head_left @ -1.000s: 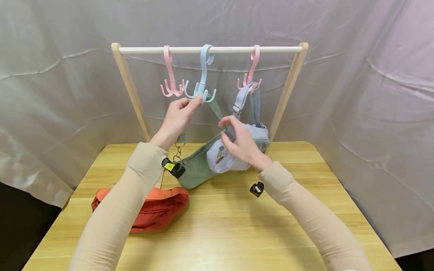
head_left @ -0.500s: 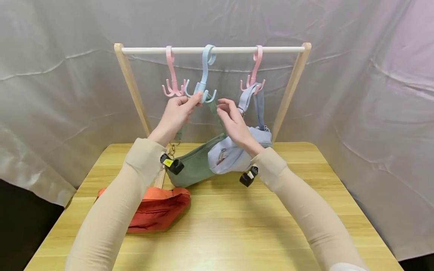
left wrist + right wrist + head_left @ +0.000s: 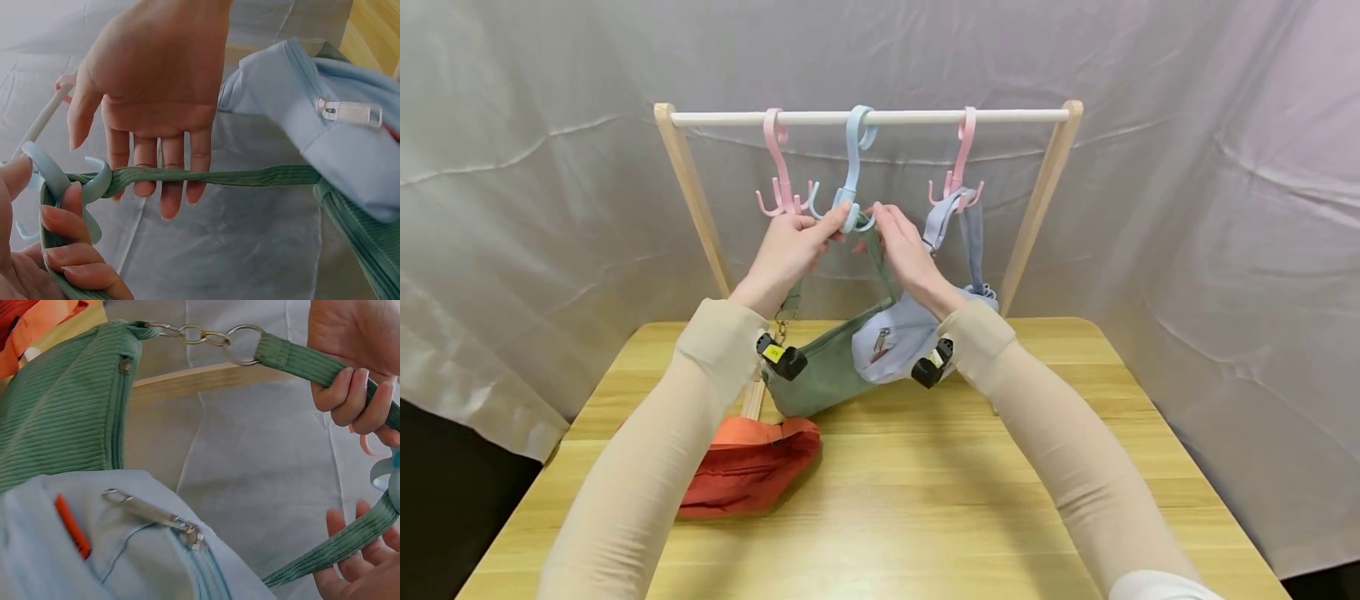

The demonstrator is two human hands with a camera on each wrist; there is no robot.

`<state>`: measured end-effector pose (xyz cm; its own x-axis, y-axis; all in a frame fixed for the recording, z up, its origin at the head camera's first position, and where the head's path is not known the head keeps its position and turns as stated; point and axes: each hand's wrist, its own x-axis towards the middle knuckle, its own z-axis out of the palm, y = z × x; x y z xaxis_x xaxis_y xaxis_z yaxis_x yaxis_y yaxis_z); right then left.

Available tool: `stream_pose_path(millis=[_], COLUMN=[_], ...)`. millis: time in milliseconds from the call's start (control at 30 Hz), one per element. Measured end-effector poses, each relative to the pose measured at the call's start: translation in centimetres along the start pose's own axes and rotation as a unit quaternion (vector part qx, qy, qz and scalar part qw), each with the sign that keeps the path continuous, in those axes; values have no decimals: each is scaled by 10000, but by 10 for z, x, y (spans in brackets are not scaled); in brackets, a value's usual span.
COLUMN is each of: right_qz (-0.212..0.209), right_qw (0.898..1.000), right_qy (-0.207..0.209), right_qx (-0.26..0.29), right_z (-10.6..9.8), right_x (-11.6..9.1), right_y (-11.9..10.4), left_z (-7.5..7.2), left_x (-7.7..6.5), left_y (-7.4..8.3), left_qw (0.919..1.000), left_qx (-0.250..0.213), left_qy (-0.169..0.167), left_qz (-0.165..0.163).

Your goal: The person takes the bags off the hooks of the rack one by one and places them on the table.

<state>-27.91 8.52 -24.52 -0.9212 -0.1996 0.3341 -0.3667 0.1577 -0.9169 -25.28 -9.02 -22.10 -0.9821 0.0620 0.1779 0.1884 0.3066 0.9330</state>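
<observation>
My left hand grips the strap of a green corduroy bag, its thumb against a light blue multi-prong hook. The strap passes over the hook's prongs in the left wrist view. Close by on the right, my right hand has its fingers extended, touching the strap from behind. A metal chain joins the strap to one end of the bag, which hangs tilted with its lower edge close to the table. Overlapping it in front is a pale blue bag with a zipper.
A white rail on wooden legs carries the hooks. The left pink hook is beside the blue one; the right pink hook bears the pale blue bag's strap. An orange-red bag lies on the wooden table, front left.
My right hand has moved up and left, from in front of the pale blue bag to the green strap beside the blue hook. My left hand stays at the hook.
</observation>
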Motion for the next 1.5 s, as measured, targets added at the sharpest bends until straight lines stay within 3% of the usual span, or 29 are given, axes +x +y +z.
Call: stream_pose_path(millis=[200, 300, 467, 700, 1033, 1500], right_qz=[429, 631, 892, 997, 1311, 1034], right_qw=[9952, 9914, 9862, 9783, 9703, 9749], right_qy=[10, -61, -94, 28, 158, 301], right_qx=[884, 1149, 1394, 1817, 2029, 1947], right_z=[3, 3, 3, 0, -1, -1], right_x=[11, 15, 17, 20, 24, 27], right_y=[0, 0, -1, -2, -5, -12], left_z=[-4, -6, -7, -10, -15, -20], left_x=[-1, -1, 0, 2, 3, 5], left_y=[5, 8, 11, 12, 16, 23], left_qw=[9997, 9996, 9983, 9977, 9996, 9995], left_qx=[-132, 77, 557, 642, 163, 1], left_qy=[-158, -234, -155, -80, -68, -294], left_qz=[-154, -125, -98, -203, -217, -107])
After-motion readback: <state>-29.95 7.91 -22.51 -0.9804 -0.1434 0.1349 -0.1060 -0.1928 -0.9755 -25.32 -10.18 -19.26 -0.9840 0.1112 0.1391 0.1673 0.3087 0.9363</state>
